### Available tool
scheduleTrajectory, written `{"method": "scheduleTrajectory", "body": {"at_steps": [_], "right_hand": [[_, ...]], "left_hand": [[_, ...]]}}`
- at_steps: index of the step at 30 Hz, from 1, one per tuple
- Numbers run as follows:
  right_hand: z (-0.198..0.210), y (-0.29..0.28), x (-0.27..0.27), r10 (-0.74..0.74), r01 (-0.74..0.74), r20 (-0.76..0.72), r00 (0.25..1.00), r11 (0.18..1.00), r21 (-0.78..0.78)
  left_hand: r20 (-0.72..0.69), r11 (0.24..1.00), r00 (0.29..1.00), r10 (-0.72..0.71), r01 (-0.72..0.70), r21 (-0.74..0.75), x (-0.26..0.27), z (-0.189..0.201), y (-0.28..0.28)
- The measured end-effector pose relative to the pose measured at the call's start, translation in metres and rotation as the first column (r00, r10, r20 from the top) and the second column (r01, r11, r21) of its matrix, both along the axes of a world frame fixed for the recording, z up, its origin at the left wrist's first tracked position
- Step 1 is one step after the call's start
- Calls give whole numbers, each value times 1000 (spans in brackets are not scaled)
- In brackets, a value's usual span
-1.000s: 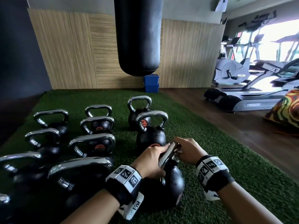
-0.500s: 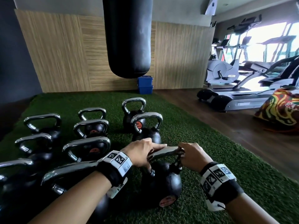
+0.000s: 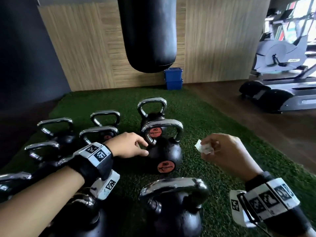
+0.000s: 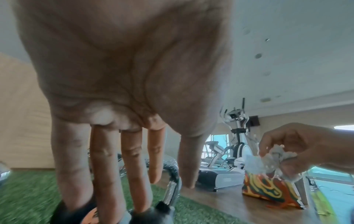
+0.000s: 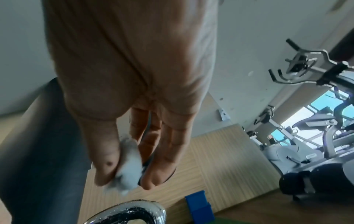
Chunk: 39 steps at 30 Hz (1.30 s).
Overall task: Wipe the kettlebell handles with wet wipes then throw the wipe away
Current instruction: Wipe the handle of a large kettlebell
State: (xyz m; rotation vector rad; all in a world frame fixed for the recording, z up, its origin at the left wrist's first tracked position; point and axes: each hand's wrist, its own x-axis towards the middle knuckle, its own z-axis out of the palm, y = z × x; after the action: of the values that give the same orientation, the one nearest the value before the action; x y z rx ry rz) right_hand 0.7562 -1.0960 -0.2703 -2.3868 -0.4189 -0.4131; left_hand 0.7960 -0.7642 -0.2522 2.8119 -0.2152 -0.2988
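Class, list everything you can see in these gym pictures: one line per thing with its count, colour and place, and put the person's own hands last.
kettlebells: at least nine, black with chrome handles, some with orange labels, in rows on the turf
wet wipe: one, white, crumpled, in the right hand
turf mat: one, green, on the floor
punching bag: one, black, hanging above the mat
boxes: two, blue, stacked by the wood wall
cardio machines: several, grey, far right
patterned bag: one, orange, green and yellow, on the wood floor
left hand: open, fingers on a kettlebell's body
right hand: pinches the wipe
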Motion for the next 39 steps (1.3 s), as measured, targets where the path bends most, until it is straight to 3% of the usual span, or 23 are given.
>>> {"method": "scheduleTrajectory", "body": {"at_steps": [7, 11, 14, 16, 19, 22, 25, 29, 35, 39], "right_hand": [[-35, 9, 83, 174, -114, -114, 978, 906, 408], [-32, 19, 128, 222, -142, -138, 965, 887, 439], [-15, 35, 153, 257, -156, -196, 946, 895, 418], [-1, 51, 161, 350, -237, -231, 908, 883, 405], [20, 72, 164, 520, -365, -307, 797, 821, 440], [36, 79, 171, 500, -388, -377, 780, 858, 335], [50, 79, 180, 382, -352, -356, 853, 924, 149], [64, 81, 178, 277, -280, -291, 916, 960, 33], [55, 91, 179, 250, -263, -164, 954, 963, -61], [40, 102, 181, 351, -359, -96, 931, 929, -86]], "left_hand": [[-96, 966, 962, 254, -258, -28, 40, -29, 9], [-148, 939, 928, 341, -345, 3, 46, -31, 35], [-205, 924, 912, 354, -376, -74, 53, -27, 57], [-268, 893, 891, 366, -417, -167, 62, -26, 67], [-303, 889, 886, 351, -417, -190, 77, -28, 76], [-321, 866, 877, 358, -440, -237, 88, -34, 79], [-358, 832, 854, 377, -482, -275, 97, -40, 73], [-391, 797, 829, 400, -526, -299, 104, -52, 47], [-418, 826, 818, 396, -516, -227, 109, -97, 2], [-336, 751, 835, 435, -543, -376, 110, -126, -10]]}}
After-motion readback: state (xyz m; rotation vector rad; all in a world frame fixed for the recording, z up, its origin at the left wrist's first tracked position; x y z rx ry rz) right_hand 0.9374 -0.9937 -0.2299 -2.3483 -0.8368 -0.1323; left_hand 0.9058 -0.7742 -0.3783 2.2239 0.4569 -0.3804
